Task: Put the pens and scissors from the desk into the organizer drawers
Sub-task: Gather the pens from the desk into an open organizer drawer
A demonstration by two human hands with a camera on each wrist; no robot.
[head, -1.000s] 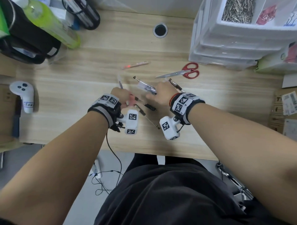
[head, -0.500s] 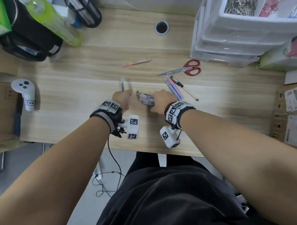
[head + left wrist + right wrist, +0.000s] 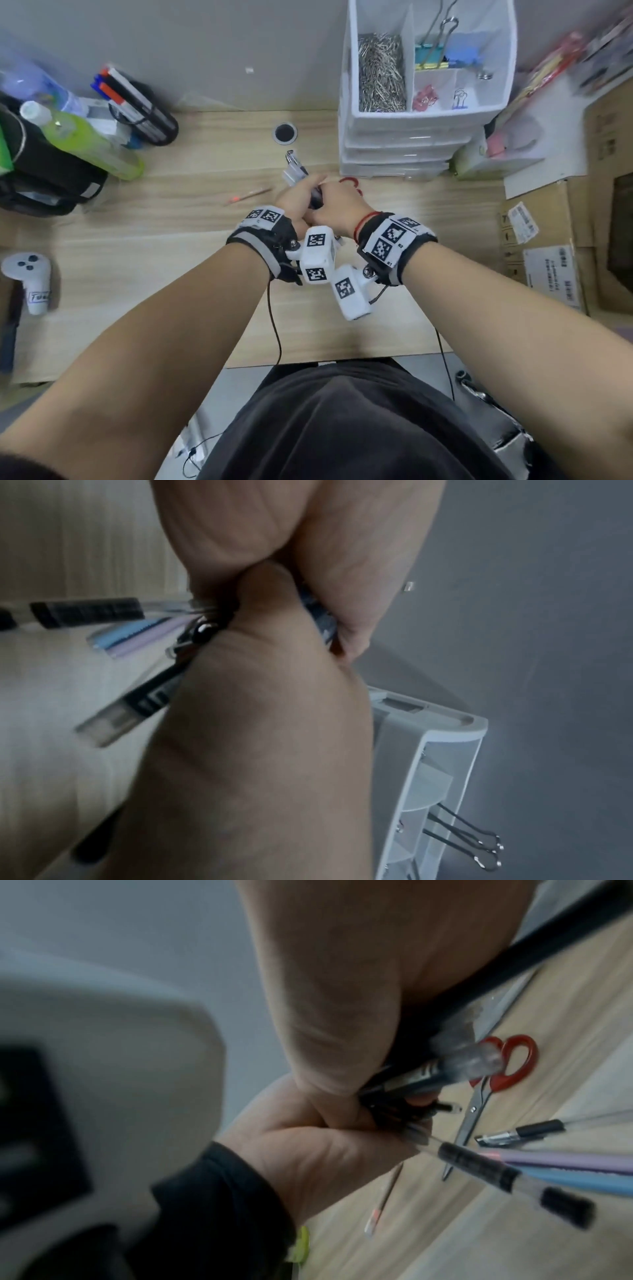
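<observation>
Both hands meet over the middle of the desk and grip one bundle of pens (image 3: pixel 295 169) whose ends stick out toward the back. My left hand (image 3: pixel 294 198) curls round the bundle (image 3: pixel 103 615) from the left and my right hand (image 3: pixel 337 209) closes over it (image 3: pixel 479 1167) from the right. The red-handled scissors (image 3: pixel 351 181) (image 3: pixel 500 1083) lie on the desk just beyond the right hand. An orange pen (image 3: pixel 248 196) (image 3: pixel 375 1215) lies to the left. A purple pen (image 3: pixel 565 1161) and a blue pen (image 3: pixel 575 1180) show below; held or lying, I cannot tell. The white organizer (image 3: pixel 394 161) (image 3: pixel 445 734) stands behind, its drawers closed.
The organizer's top tray (image 3: pixel 428 116) holds clips. A green bottle (image 3: pixel 92 144), black bag (image 3: pixel 41 178) and marker pot (image 3: pixel 144 109) crowd the back left. A white controller (image 3: pixel 32 281) lies at the left edge, cardboard boxes (image 3: pixel 548 257) at the right.
The hands have come together and moved toward the back of the desk, now both gripping the gathered pens. The head view has tilted up, showing the organizer's top.
</observation>
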